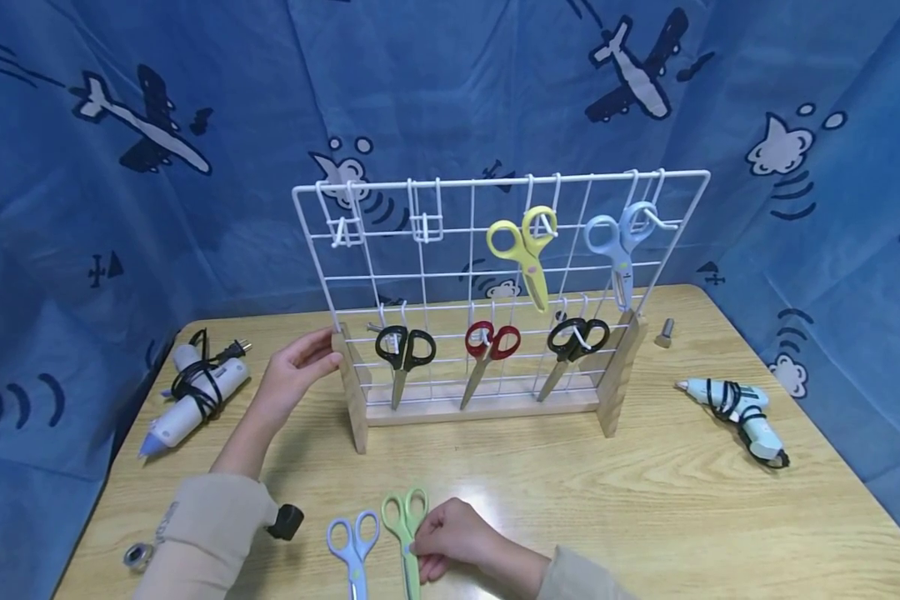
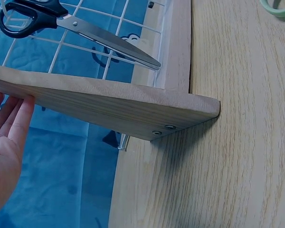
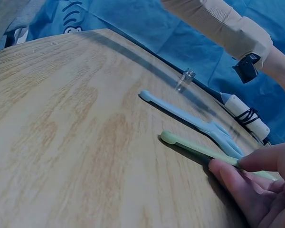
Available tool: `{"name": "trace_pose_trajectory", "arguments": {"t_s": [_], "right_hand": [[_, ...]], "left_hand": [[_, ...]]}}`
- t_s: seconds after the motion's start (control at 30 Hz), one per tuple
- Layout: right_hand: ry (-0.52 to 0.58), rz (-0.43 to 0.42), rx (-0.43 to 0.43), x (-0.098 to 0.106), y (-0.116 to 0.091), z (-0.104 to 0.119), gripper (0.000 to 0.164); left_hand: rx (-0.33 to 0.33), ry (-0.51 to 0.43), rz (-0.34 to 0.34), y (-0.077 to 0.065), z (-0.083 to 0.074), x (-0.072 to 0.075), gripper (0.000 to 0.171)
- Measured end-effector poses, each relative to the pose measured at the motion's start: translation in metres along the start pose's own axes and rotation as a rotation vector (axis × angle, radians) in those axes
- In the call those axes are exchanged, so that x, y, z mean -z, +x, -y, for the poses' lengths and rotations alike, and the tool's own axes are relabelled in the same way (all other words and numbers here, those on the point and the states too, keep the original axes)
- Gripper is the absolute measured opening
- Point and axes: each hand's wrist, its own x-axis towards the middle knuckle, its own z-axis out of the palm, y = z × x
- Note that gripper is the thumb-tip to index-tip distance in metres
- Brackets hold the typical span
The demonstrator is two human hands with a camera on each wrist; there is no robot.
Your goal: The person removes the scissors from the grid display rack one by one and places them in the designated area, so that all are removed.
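Observation:
My left hand (image 1: 296,371) reaches to the left wooden side post (image 2: 109,107) of a white wire rack (image 1: 472,275); its fairly straight fingers (image 2: 21,123) touch the post's edge. At the table's front, my right hand (image 1: 453,537) pinches green scissors (image 1: 405,525) between thumb and fingers (image 3: 228,173). These scissors lie low over the tabletop, handles toward the rack. Beside them on the left lie light blue scissors (image 1: 354,554). Yellow scissors (image 1: 527,254) and another light blue pair (image 1: 621,246) hang on the rack's upper row. Below hang black (image 1: 403,358), red (image 1: 487,354) and black-handled scissors (image 1: 570,354).
Two bare hooks (image 1: 342,232) are at the rack's upper left. A white glue gun (image 1: 195,396) with wound cord lies left, a mint glue gun (image 1: 738,412) right. A bolt (image 1: 665,333) stands behind the rack's right side. Near my left sleeve is a small glass jar (image 1: 138,556).

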Motion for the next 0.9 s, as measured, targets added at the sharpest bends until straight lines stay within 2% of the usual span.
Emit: {"name": "trace_pose_trajectory", "arguments": {"t_s": [0.1, 0.17, 0.33, 0.43, 0.5, 0.6, 0.77, 0.8, 0.83, 0.9], "right_hand": [[-0.005, 0.008, -0.004, -0.001, -0.001, 0.002, 0.008], [-0.008, 0.008, -0.004, -0.002, -0.001, 0.002, 0.008], [-0.029, 0.004, 0.002, -0.004, -0.001, 0.002, 0.009], [-0.037, 0.007, 0.002, -0.004, -0.001, 0.002, 0.009], [-0.044, 0.01, 0.0, -0.004, -0.001, 0.003, 0.009], [-0.057, 0.004, -0.005, -0.005, -0.002, 0.003, 0.008], [-0.069, -0.009, -0.015, -0.006, -0.001, 0.002, 0.008], [-0.072, -0.012, -0.013, -0.006, -0.001, 0.002, 0.008], [-0.074, -0.014, -0.011, -0.006, -0.001, 0.001, 0.008], [-0.078, -0.016, -0.005, -0.007, 0.0, 0.001, 0.009]], "left_hand": [[-0.021, 0.007, -0.002, 0.001, 0.004, 0.0, 0.057], [-0.041, -0.017, -0.004, 0.01, 0.023, 0.005, 0.055], [-0.062, -0.075, -0.005, 0.039, 0.087, 0.019, 0.05], [-0.068, -0.087, 0.006, 0.046, 0.104, 0.023, 0.052], [-0.1, -0.13, 0.027, 0.046, 0.105, 0.023, 0.052], [-0.112, -0.13, 0.016, 0.04, 0.094, 0.019, 0.049], [-0.08, -0.071, 0.015, 0.015, 0.039, 0.008, 0.053], [-0.096, -0.089, 0.017, 0.015, 0.041, 0.008, 0.052], [-0.084, -0.066, 0.018, 0.013, 0.036, 0.007, 0.053], [-0.08, -0.073, 0.019, 0.02, 0.048, 0.01, 0.051]]}}
